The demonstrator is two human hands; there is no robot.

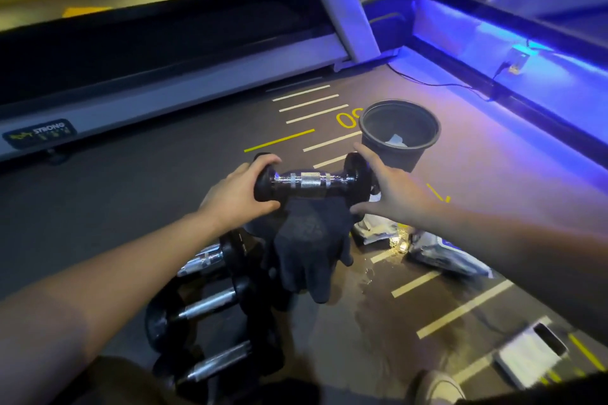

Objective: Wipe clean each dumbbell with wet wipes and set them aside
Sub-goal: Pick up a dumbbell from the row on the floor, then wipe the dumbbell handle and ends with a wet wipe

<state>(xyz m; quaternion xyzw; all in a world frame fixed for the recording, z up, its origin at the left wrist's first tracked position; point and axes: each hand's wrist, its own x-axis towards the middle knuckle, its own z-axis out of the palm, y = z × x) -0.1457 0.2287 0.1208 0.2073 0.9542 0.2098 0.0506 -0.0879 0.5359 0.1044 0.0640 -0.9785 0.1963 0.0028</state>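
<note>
A small dumbbell (311,181) with black heads and a chrome knurled handle is held level above the floor. My left hand (241,196) grips its left head. My right hand (391,191) holds its right head, fingers spread around it. A dark glove or cloth (312,246) hangs below the handle. Several more black dumbbells (210,302) lie stacked on the floor below my left arm. Wet-wipe packs (450,255) lie on the floor to the right, beside a wet patch.
A dark round bin (399,135) with crumpled wipes inside stands just beyond the dumbbell. A treadmill base (164,102) runs along the left and back. Blue-lit equipment frame (526,52) borders the right. A white pack (529,355) lies at lower right by my shoe (437,388).
</note>
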